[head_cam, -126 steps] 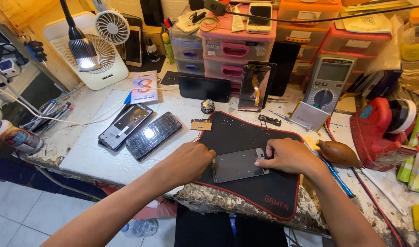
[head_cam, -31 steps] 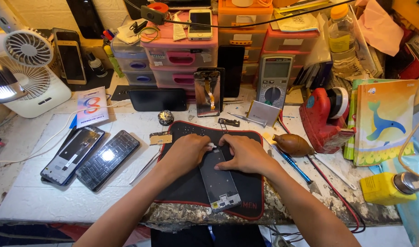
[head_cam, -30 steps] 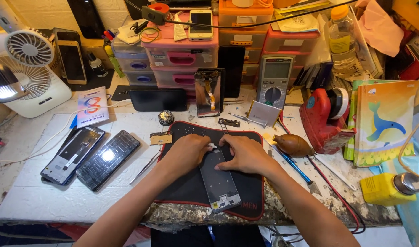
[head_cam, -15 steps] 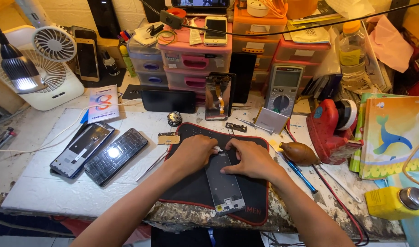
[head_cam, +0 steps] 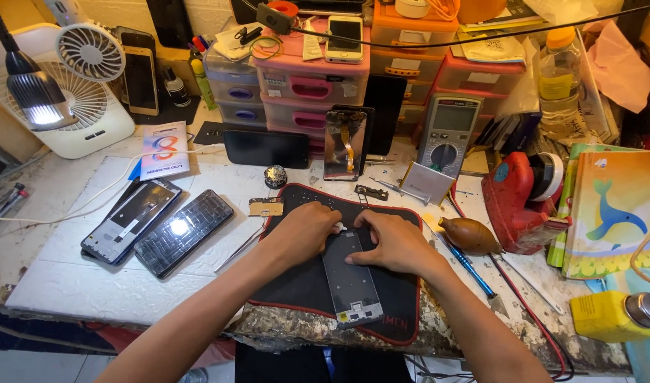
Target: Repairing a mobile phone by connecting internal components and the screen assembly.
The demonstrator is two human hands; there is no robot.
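Both hands are bunched over the top end of a grey phone frame (head_cam: pixel 351 276) that lies lengthwise on the black work mat (head_cam: pixel 300 291), its bottom end pointing at the near edge of the bench. The left hand (head_cam: pixel 305 232) is curled, fingertips pressed together on what looks like a small white bit right at the frame's upper edge, though I can't tell if it's actually pinching it or just touching. The right hand (head_cam: pixel 390 240) lies flatter, fingers close together and bent down onto the frame's top corner, holding it against the mat.

What could go wrong, as I see it: the frame's lower end sits close to the mat's front rim, so a hard push from the top could slide it toward the bench edge. All the pressure is at one end too, so the thin frame might flex or tip up. And that white bit is tiny, easy to flick off into the clutter.

Both forearms come in from the bottom of the view and angle inward, wrists low, hands nearly touching. The brown rubber blower (head_cam: pixel 471 235) and blue screwdriver (head_cam: pixel 468 261) lie just right of the mat, near that right wrist
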